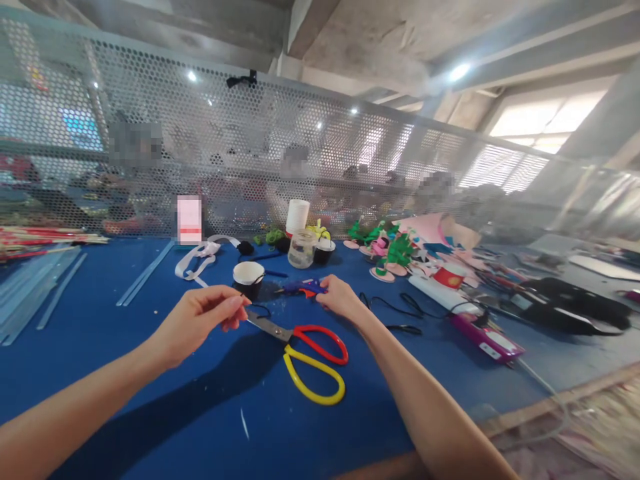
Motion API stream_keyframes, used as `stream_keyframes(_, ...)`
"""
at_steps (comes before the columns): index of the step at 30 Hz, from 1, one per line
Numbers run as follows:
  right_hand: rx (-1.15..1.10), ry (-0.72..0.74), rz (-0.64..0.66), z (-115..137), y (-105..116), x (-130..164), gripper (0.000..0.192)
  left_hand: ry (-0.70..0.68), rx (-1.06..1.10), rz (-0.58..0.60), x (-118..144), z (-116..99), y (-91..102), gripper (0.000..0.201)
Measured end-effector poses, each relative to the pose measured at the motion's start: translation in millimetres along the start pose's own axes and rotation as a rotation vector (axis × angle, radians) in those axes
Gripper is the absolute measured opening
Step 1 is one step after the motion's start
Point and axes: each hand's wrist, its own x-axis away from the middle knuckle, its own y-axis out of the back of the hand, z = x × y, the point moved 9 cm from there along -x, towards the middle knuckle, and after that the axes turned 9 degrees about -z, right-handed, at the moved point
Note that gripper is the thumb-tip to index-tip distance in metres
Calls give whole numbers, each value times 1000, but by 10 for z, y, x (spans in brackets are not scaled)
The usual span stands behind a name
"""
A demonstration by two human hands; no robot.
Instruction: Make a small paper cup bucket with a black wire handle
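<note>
My left hand (203, 317) is held above the table with thumb and forefinger pinched; a tiny dark bit shows at the fingertips, too small to name. Farther right, my right hand (341, 297) is closed at the rear of a blue glue gun (300, 287) with an orange trigger, its nozzle pointing left. Between the hands and nearer to me lie scissors (281, 333) with one red and one yellow handle; their blade tips reach beneath my left fingers. Just beyond those fingers stands a black cup with a white inside (249, 275).
A glass jar (302, 249), white paper cups (297, 216) and green and pink craft pieces (395, 250) stand at the back. White ribbon (197, 260) and clear strips (37, 287) lie left. A purple power strip (487, 337) and black cables are right. A perforated metal screen (240, 147) bounds the table.
</note>
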Motion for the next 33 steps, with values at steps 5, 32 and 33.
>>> stream_keyframes(5, -210, -11, -7, 97, 121, 100, 20, 44, -88, 7, 124, 252, 5, 22)
stream_keyframes(32, -794, 93, 237, 779, 47, 904, 27, -139, -230, -41, 183, 503, 102, 21)
stream_keyframes(33, -772, 105, 220, 776, 44, 916, 27, -146, -231, -42, 183, 501, 102, 21)
